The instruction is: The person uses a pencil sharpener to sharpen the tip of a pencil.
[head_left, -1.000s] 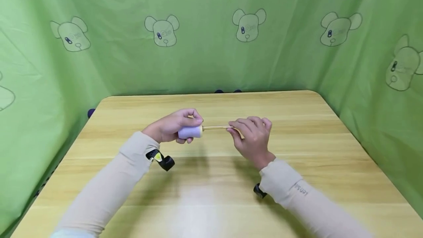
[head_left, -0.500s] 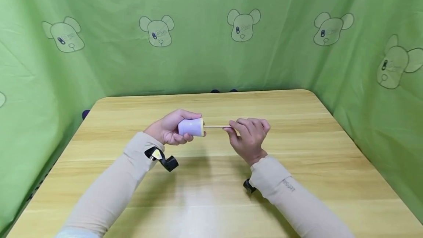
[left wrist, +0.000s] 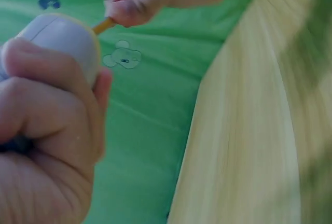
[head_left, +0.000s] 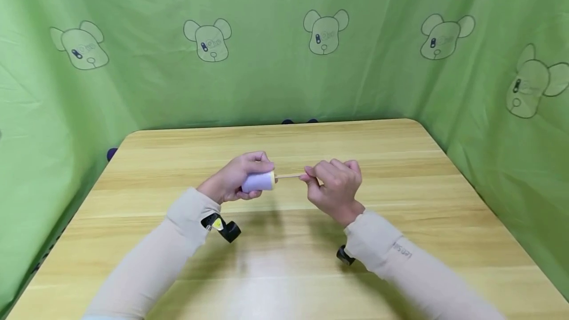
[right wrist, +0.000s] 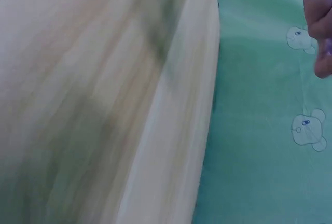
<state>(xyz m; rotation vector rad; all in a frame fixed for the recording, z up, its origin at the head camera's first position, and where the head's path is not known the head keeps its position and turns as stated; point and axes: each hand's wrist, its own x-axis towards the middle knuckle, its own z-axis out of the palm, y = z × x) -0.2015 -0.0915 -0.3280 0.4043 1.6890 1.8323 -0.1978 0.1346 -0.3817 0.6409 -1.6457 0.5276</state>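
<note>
My left hand (head_left: 237,174) grips a lavender, slightly tapered cylinder (head_left: 258,181) with a pale yellow end facing right. In the left wrist view the fingers curl round this cylinder (left wrist: 65,40) and cover its near part. A thin, pencil-like yellowish stick (head_left: 289,176) comes straight out of the pale end, with its inner part hidden. My right hand (head_left: 335,186) pinches the stick's outer end between thumb and fingers, also seen at the top of the left wrist view. Both hands are held above the table. The right wrist view catches only part of a hand at its upper right edge.
The wooden table (head_left: 284,241) spreads below both arms, its far edge near a green curtain (head_left: 266,88) printed with mouse-like heads. Black wrist mounts jut from the left sleeve (head_left: 151,256) and the right sleeve (head_left: 391,251).
My left hand has shifted its fingers and turned about the cylinder. The stick's visible length between the hands has shortened. My right hand still pinches the stick, its wrist rolled slightly.
</note>
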